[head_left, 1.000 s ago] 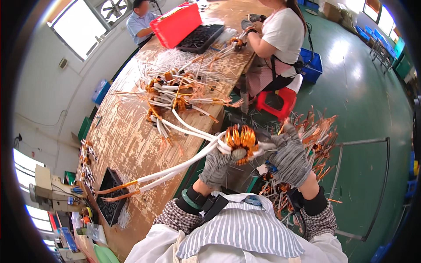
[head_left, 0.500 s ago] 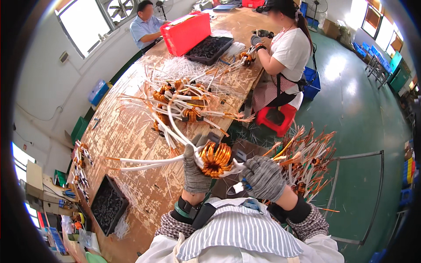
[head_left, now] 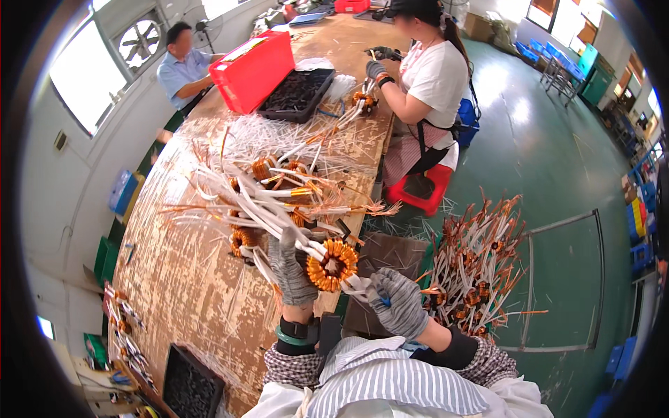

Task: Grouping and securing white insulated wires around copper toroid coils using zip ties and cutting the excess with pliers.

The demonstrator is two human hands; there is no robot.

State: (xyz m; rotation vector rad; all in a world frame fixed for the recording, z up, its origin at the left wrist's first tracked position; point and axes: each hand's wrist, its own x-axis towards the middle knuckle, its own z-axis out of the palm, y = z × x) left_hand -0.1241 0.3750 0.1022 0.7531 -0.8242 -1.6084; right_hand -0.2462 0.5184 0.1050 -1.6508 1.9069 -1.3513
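Note:
A ring-shaped copper coil (head_left: 332,265) with white-sleeved leads is held up in front of me, its ring facing me. My left hand (head_left: 294,275), in a grey knit glove, closes on the coil's leads at its left side, fingers pointing up. My right hand (head_left: 398,303), gloved alike, is closed at the short white leads (head_left: 357,284) on the coil's right side. A small blue thing shows at this hand's fingers; its kind is hidden. Just beyond lies a pile of similar coils (head_left: 261,168) with white leads and bare copper ends on the worn wooden table (head_left: 188,272).
White sleeve scraps (head_left: 272,139) litter the table. Beyond are a black tray (head_left: 296,96) and a red bin (head_left: 252,70). Another dark tray (head_left: 191,383) stands near left. More coils (head_left: 474,279) are heaped at right. Two people sit farther along; a red stool (head_left: 420,189) holds one.
The coil has turned so its ring opening faces me, and both hands have shifted slightly left with it. My left fingers now point more upward. The whole view has swung a little.

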